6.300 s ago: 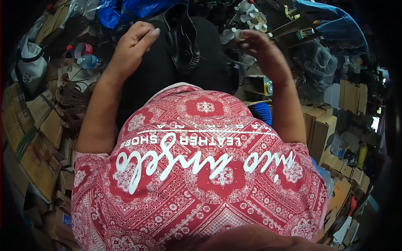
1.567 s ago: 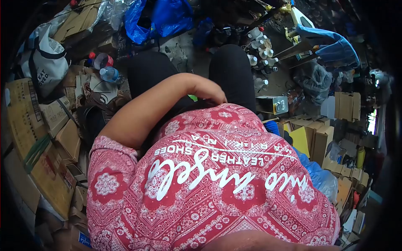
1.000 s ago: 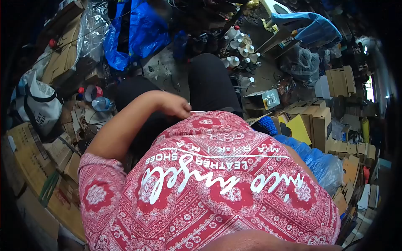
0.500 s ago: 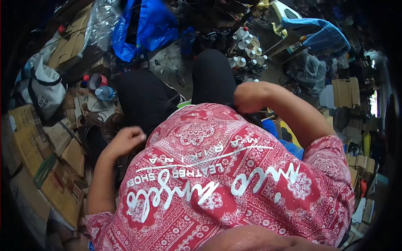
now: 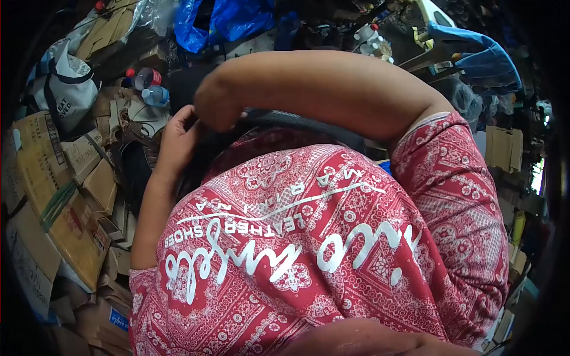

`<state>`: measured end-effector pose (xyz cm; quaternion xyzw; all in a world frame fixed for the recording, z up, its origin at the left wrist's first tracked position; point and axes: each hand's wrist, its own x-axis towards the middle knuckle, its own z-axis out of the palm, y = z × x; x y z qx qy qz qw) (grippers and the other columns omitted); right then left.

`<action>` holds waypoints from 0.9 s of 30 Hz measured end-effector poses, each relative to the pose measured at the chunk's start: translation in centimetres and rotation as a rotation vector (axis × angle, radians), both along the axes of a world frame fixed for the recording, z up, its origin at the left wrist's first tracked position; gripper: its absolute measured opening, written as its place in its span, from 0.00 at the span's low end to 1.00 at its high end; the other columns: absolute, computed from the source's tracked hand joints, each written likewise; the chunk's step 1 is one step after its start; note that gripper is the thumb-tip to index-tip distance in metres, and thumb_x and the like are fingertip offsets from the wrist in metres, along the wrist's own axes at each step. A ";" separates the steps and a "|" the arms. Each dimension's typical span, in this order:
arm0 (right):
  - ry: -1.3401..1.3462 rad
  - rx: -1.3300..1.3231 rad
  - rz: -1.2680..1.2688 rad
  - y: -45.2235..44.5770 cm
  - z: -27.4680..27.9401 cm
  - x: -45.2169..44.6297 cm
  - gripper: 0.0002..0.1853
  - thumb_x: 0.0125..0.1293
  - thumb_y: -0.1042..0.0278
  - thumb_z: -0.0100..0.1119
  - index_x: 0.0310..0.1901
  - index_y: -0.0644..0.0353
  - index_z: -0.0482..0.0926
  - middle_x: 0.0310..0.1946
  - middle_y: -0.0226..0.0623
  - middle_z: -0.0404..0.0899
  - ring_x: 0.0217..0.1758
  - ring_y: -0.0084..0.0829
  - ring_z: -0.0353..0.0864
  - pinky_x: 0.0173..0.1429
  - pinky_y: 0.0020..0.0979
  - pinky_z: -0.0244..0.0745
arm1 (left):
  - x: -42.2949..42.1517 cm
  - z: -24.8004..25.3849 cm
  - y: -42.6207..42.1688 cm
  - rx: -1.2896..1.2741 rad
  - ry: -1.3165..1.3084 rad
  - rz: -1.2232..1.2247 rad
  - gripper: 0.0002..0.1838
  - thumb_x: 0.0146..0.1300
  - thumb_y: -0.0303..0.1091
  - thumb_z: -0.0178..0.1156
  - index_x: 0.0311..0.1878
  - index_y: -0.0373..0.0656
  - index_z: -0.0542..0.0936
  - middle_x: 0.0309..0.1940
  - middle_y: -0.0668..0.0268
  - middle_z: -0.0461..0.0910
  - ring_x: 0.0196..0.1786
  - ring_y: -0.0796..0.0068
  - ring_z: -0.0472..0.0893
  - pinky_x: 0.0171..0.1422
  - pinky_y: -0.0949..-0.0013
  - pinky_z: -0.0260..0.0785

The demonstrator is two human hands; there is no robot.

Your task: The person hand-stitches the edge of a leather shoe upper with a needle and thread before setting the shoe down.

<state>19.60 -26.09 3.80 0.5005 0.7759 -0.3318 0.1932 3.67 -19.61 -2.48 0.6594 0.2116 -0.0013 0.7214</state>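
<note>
My right arm reaches across my lap, and my right hand (image 5: 218,104) is over toward my left knee with its fingers curled. Close against it, my left hand (image 5: 180,137) has its thumb and fingers drawn together in a pinch. Whatever lies between the fingers is too dark and covered to make out. Beneath my right forearm shows a dark grey woven-looking strip (image 5: 297,121), partly hidden by the arm and my red patterned shirt (image 5: 285,213). A dark shoe (image 5: 133,166) sits beside my left forearm.
Cardboard boxes (image 5: 53,178) are stacked at left, near a white bag (image 5: 65,89). Two plastic bottles, one a clear blue bottle (image 5: 155,96), lie ahead on the left. Blue plastic sheeting (image 5: 228,24) is at the front, with white bottles (image 5: 371,40) farther right.
My right hand has swung from my right knee across to the left and met my left hand. The left hand has moved forward. The grey strip has come into view.
</note>
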 end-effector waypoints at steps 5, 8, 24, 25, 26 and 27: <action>0.083 0.038 -0.176 -2.2 0.5 1.6 0.14 0.56 0.59 0.56 0.36 0.60 0.84 0.32 0.44 0.83 0.37 0.39 0.83 0.43 0.40 0.74 | 1.0 -0.3 -1.9 -0.029 -0.011 0.084 0.10 0.66 0.29 0.57 0.48 0.37 0.77 0.42 0.69 0.79 0.46 0.82 0.75 0.53 0.76 0.66; 0.341 0.219 -0.525 -8.6 3.7 6.5 0.15 0.59 0.56 0.58 0.40 0.58 0.84 0.32 0.44 0.82 0.38 0.41 0.81 0.44 0.39 0.73 | 1.3 -0.4 -2.2 0.310 -0.032 0.045 0.07 0.65 0.30 0.57 0.42 0.37 0.79 0.38 0.68 0.78 0.43 0.80 0.75 0.51 0.75 0.65; 0.542 0.048 -1.587 -33.4 0.7 2.6 0.21 0.60 0.65 0.64 0.55 0.59 0.76 0.43 0.39 0.82 0.45 0.29 0.81 0.51 0.30 0.75 | 14.2 8.3 -10.0 0.769 -0.580 -0.814 0.10 0.57 0.26 0.64 0.44 0.42 0.81 0.44 0.60 0.78 0.48 0.62 0.79 0.54 0.64 0.70; 0.541 0.053 -1.589 -33.6 0.1 2.4 0.21 0.60 0.65 0.64 0.55 0.59 0.76 0.43 0.39 0.82 0.45 0.29 0.81 0.51 0.30 0.75 | 14.8 8.1 -10.6 0.772 -0.583 -0.816 0.10 0.57 0.26 0.64 0.44 0.42 0.81 0.44 0.60 0.78 0.48 0.62 0.79 0.54 0.64 0.70; 0.619 0.102 -1.646 -33.6 -0.3 2.3 0.23 0.61 0.66 0.63 0.58 0.58 0.74 0.48 0.40 0.79 0.49 0.32 0.79 0.54 0.31 0.73 | 15.2 7.7 -11.2 0.778 -0.541 -0.889 0.12 0.58 0.26 0.63 0.46 0.42 0.80 0.47 0.59 0.76 0.51 0.62 0.78 0.56 0.64 0.69; 0.698 0.150 -1.701 -33.4 -0.5 2.3 0.25 0.62 0.68 0.61 0.61 0.56 0.71 0.54 0.42 0.77 0.54 0.34 0.78 0.57 0.32 0.72 | 15.4 7.1 -11.6 0.783 -0.497 -0.961 0.13 0.58 0.27 0.62 0.48 0.42 0.79 0.51 0.58 0.75 0.55 0.63 0.76 0.57 0.63 0.68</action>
